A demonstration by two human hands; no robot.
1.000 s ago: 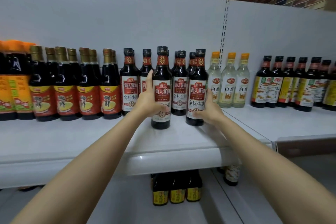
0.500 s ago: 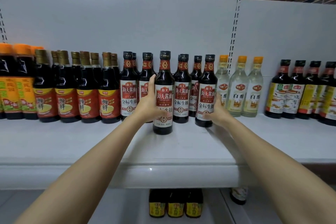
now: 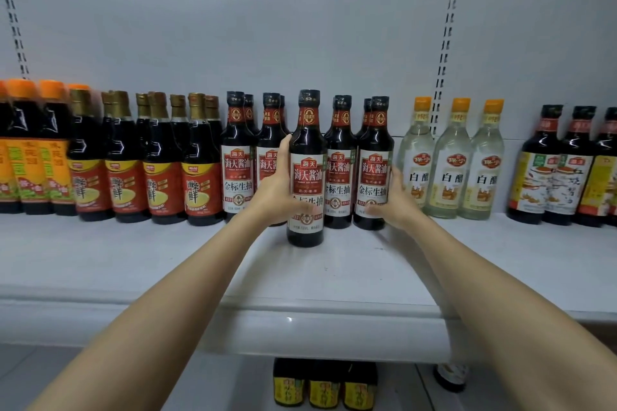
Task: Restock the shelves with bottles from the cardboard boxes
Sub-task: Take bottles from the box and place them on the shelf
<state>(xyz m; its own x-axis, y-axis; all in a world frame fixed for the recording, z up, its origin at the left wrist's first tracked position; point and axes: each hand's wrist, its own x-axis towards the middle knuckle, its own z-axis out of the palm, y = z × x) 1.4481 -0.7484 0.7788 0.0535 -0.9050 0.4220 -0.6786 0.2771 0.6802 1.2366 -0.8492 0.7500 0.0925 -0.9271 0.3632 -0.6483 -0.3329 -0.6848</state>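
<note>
Stands upright on the white shelf (image 3: 334, 270), ahead of its row: dark soy sauce bottle (image 3: 306, 170), wrapped low on the label by left hand (image 3: 278, 192). Right hand (image 3: 395, 202) curled round end bottle (image 3: 373, 167) in the row. Likely glass: heavy, rigid, slick, breakable. Best gripped at mid-body, not neck. Count: four same-label bottles in front row, three white vinegar bottles (image 3: 452, 160).

A dark soy bottle (image 3: 306, 170) (red-and-white label) stands upright on the white shelf (image 3: 167, 264), ahead of its row (image 3: 337, 160).
</note>
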